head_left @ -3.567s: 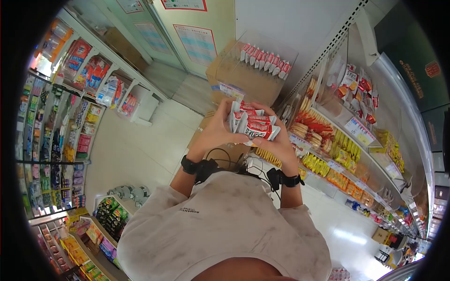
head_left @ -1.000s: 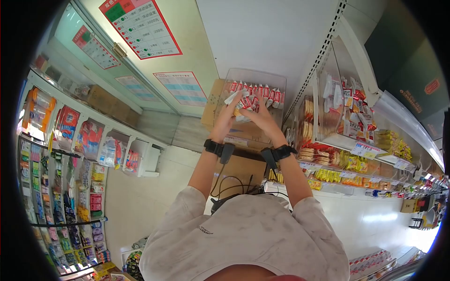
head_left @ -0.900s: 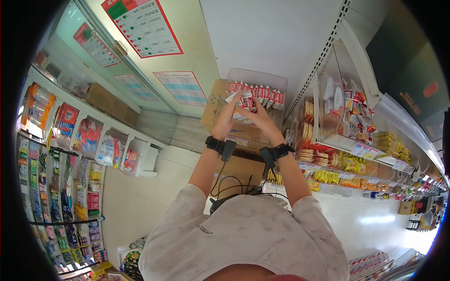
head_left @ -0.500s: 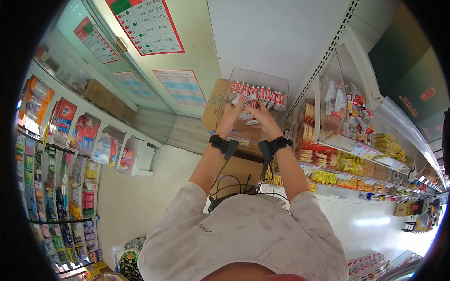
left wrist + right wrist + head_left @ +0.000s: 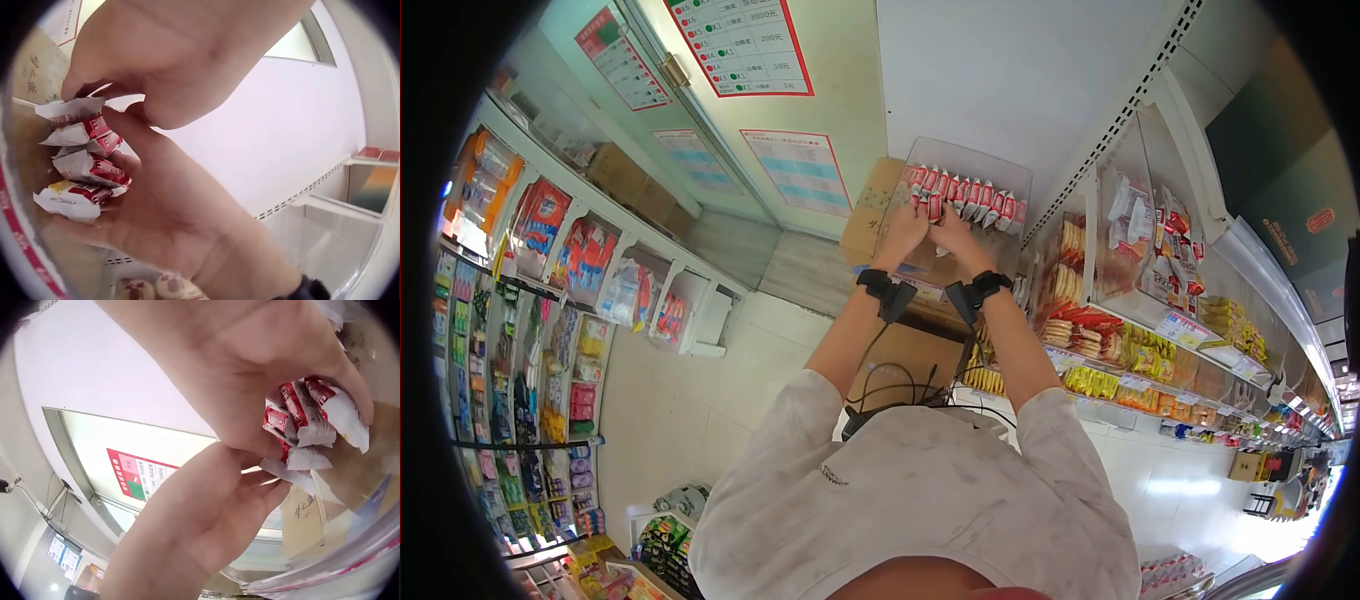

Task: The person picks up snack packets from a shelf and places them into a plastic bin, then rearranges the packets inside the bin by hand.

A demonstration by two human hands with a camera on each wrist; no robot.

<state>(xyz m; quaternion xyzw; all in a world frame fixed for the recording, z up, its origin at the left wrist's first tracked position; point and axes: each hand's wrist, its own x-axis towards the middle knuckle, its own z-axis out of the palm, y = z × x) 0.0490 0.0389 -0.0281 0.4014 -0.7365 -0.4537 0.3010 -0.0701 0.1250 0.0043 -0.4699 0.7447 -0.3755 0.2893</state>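
Several small red-and-white snack packets (image 5: 934,206) stand side by side between my two hands, low inside a clear plastic bin (image 5: 1000,166). My right hand (image 5: 960,243) grips them, thumb on one side and fingers stretched along the far end. At the other end of the bunch, my left hand (image 5: 903,240) pinches the end packet, its fingers bent behind the white wrapper edge (image 5: 70,110). The thumbs come close together. Behind the hands, a row of matching packets (image 5: 982,198) stands upright in the bin. In the right wrist view the held packets (image 5: 301,412) lean together.
A cardboard box (image 5: 864,222) sits beside and under the bin. On the right, shelves carry bagged crackers (image 5: 1090,335) and yellow snack packs (image 5: 1145,350). A glass door (image 5: 700,170) stands at the back left, with hanging goods (image 5: 540,220) at the left.
From chest height, the bunch of packets has gone forward and down into the bin. Over the last second both hands have drawn closer together around it, at the front of the row.
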